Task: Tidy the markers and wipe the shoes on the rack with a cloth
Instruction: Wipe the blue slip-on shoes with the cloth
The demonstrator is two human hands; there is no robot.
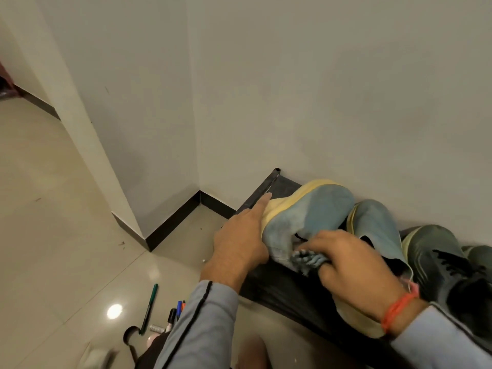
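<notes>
While the blue shoe [308, 217] lies tipped on the black rack [282, 286], with its pale yellow sole turned up and to the left, the left hand [241, 241] steadies it from the side. That hand lies flat against the sole's edge, its index finger stretched straight along the yellow rim toward the rack's corner post, the other fingers hidden behind the shoe, so how they lie I cannot tell. Its wrist comes up from a grey sleeve [199, 320] with a dark seam. The right hand [351, 265] reaches in from the lower right, knuckles up, fingers curled round a bunched grey-blue cloth [308, 259] that it presses against the lower part of the shoe. An orange thread band [396, 307] circles that wrist above another grey cuff.

Just right of the held shoe, a second blue shoe [375, 225] with a yellow edge leans against the wall, and beside it stands a dark shoe [439, 257] with black laces. All three sit on the rack's top shelf, close against the pale wall.

Down on the glossy tiled floor [53, 209], left of the rack, lies a green marker [149, 307], and near it a small cluster of markers [175, 312], black, blue and orange, partly hidden by the left sleeve. A black skirting strip runs along the foot of the wall.
</notes>
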